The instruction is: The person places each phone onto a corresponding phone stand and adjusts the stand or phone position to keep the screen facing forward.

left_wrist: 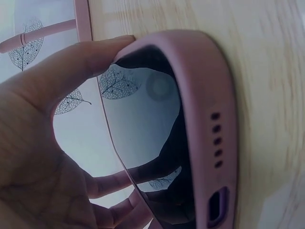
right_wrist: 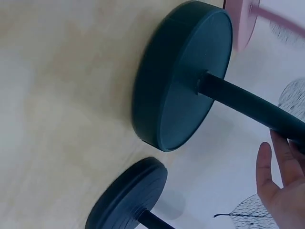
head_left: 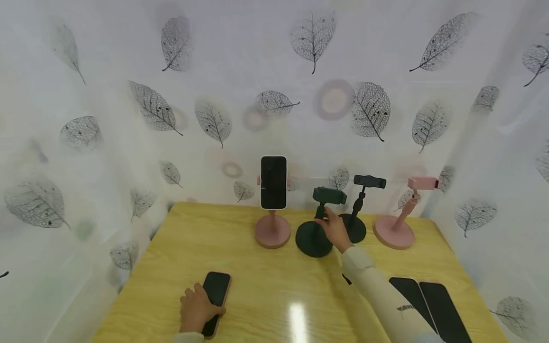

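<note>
My left hand point(head_left: 196, 309) grips a dark-screened phone point(head_left: 216, 288) across its width, thumb at one long side and fingers at the other. The phone lies near the front left of the table; the left wrist view shows its pink case point(left_wrist: 209, 95) resting against the wood. Farther back, my right hand point(head_left: 336, 231) holds the upright of a green phone stand point(head_left: 314, 242) just below its clamp head. In the right wrist view fingertips meet the green pole point(right_wrist: 252, 106), while one finger stands apart from it. The stand's round base rests on the table.
Left of the green stand, a pink stand point(head_left: 272, 233) carries an upright phone point(head_left: 273, 182). A black stand point(head_left: 355, 228) and another pink stand point(head_left: 393, 233) stand to the right. Two dark phones point(head_left: 446, 305) lie at the front right. A leaf-patterned curtain point(head_left: 279, 133) encloses the table point(head_left: 257, 276).
</note>
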Available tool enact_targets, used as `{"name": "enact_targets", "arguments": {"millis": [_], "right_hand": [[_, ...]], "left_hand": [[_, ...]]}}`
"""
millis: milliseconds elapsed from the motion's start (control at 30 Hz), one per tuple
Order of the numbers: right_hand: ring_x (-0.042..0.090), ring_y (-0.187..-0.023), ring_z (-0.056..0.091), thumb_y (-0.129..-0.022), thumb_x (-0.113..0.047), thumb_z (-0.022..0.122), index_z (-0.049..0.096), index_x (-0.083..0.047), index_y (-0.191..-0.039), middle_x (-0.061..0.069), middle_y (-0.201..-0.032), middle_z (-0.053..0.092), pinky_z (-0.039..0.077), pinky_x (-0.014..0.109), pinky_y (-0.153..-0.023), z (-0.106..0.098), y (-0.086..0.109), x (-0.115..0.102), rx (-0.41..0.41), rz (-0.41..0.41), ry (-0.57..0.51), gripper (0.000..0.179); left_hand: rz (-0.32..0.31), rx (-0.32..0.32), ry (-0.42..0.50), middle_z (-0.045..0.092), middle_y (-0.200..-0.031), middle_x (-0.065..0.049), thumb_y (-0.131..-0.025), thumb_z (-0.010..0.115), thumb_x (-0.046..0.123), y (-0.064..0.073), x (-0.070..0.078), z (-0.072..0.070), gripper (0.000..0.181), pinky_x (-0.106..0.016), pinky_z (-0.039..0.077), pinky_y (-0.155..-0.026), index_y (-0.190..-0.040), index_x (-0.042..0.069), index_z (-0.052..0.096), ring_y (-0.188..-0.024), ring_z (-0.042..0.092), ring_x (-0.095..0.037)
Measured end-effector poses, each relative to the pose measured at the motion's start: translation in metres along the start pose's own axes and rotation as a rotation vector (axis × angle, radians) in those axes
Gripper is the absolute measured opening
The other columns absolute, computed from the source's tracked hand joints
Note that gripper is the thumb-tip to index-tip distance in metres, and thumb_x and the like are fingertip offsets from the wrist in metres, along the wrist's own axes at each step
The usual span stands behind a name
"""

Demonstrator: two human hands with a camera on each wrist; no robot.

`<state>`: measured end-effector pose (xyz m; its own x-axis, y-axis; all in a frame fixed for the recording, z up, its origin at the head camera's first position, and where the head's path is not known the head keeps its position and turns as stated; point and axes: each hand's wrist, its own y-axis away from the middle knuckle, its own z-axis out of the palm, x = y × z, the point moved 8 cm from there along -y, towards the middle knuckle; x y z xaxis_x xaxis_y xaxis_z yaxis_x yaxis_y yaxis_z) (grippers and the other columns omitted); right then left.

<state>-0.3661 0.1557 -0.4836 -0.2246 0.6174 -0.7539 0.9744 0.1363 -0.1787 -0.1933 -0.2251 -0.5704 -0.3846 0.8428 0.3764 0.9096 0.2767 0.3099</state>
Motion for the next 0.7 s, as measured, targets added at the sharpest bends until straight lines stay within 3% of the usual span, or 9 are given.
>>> {"name": "enact_targets", "arguments": {"millis": [167, 400, 567, 700], "right_hand": [[0.032, -0.094, 0.068, -0.09, -0.018, 0.06, 0.052, 0.0, -0.126, 0.021, -0.11, 0.066, 0.055, 0.043, -0.082, 0.004, 0.04, -0.017, 0.036, -0.115, -0.007, 0.041], [0.024, -0.089, 0.07, -0.085, -0.015, 0.067, 0.061, -0.01, -0.112, 0.009, -0.102, 0.069, 0.057, 0.031, -0.076, 0.018, 0.085, -0.042, 0.042, -0.153, -0.041, 0.028], [0.022, -0.088, 0.07, -0.083, -0.013, 0.068, 0.06, -0.013, -0.117, 0.007, -0.103, 0.069, 0.057, 0.029, -0.076, 0.024, 0.095, -0.049, 0.033, -0.183, -0.015, 0.035], [0.025, -0.088, 0.069, -0.082, -0.017, 0.071, 0.057, -0.013, -0.12, 0.009, -0.103, 0.069, 0.057, 0.036, -0.076, 0.019, 0.094, -0.053, 0.038, -0.184, 0.028, 0.04]], "left_hand": [[-0.018, -0.006, -0.002, 0.043, -0.092, -0.032, -0.055, 0.088, 0.037, 0.0, 0.0, 0.0, 0.089, -0.052, 0.047, -0.069, -0.109, -0.016, 0.04, -0.087, 0.045, -0.045], [-0.049, 0.0, -0.01, 0.045, -0.092, -0.035, -0.054, 0.087, 0.037, 0.002, 0.001, -0.002, 0.091, -0.054, 0.046, -0.076, -0.109, -0.019, 0.04, -0.09, 0.048, -0.049], [-0.056, -0.007, -0.008, 0.044, -0.091, -0.035, -0.054, 0.087, 0.036, 0.004, 0.003, -0.001, 0.091, -0.055, 0.046, -0.074, -0.109, -0.019, 0.04, -0.089, 0.047, -0.048], [-0.04, -0.003, -0.001, 0.043, -0.09, -0.034, -0.054, 0.087, 0.036, 0.005, 0.005, -0.002, 0.091, -0.053, 0.046, -0.072, -0.11, -0.02, 0.04, -0.086, 0.046, -0.046]]}}
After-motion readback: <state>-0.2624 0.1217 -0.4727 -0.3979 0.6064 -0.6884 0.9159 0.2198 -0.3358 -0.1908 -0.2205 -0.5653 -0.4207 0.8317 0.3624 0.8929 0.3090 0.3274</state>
